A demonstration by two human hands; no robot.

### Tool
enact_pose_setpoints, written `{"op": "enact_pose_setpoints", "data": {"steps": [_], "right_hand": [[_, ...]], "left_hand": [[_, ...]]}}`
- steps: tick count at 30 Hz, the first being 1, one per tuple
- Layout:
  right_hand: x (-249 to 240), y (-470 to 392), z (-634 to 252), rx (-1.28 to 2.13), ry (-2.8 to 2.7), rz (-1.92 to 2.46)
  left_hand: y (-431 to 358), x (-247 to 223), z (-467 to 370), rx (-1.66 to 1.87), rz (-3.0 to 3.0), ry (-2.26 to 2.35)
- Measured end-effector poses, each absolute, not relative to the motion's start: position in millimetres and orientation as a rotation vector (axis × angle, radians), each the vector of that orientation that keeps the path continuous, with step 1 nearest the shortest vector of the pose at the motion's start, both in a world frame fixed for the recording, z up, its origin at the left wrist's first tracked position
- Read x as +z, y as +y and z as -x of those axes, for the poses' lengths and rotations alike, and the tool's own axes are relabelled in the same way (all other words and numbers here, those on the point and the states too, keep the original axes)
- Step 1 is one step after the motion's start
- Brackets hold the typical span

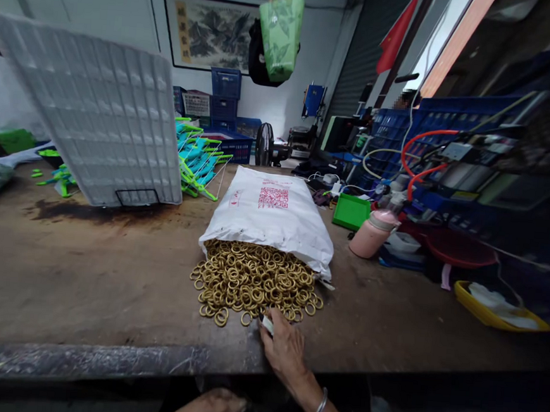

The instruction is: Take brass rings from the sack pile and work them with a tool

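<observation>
A large heap of brass-coloured rings (254, 280) spills onto the table from the mouth of a white sack (269, 212) printed with a red square code. At the near edge of the heap is my right hand (287, 346), its thumb and fingers closed on a small white object with a dark end (267, 324); its exact kind is unclear. Several loose rings lie just beyond these fingertips. My left hand (214, 407) rests low in front of the table, over my lap by dark cloth, and its fingers are mostly hidden.
A ribbed whitish plastic panel (105, 116) stands on the wooden table (84, 267) at left, with green and blue hangers (200, 162) behind. Right of the sack are a green tray (351, 212), a pink bottle (372, 234) and a yellow tray (500, 307). A fan (264, 145) stands beyond.
</observation>
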State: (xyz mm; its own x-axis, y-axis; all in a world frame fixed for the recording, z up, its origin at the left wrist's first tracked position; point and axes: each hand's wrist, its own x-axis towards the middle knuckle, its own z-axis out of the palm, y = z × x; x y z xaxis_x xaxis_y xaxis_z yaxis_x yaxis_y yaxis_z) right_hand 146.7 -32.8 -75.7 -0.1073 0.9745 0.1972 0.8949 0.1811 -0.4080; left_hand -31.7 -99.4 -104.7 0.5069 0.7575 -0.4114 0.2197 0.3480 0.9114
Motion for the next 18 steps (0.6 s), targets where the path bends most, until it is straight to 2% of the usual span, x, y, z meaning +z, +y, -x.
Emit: {"op": "enact_pose_setpoints", "data": {"steps": [4, 8, 12, 18], "right_hand": [[-72, -33, -148, 0.278, -2.035, 1.738], [-67, -33, -148, 0.298, -2.040, 1.745], [-65, -31, -152, 0.367, -2.001, 1.746], [-67, -25, -160, 0.606, -1.830, 1.650]], "left_hand": [[-105, -64, 38, 0.384, -1.200, 1.037], [-91, -37, 24, 0.650, -0.931, 1.005], [-65, -40, 5, 0.878, -0.834, 1.117], [-39, -49, -12, 0.940, -0.966, 1.276]]}}
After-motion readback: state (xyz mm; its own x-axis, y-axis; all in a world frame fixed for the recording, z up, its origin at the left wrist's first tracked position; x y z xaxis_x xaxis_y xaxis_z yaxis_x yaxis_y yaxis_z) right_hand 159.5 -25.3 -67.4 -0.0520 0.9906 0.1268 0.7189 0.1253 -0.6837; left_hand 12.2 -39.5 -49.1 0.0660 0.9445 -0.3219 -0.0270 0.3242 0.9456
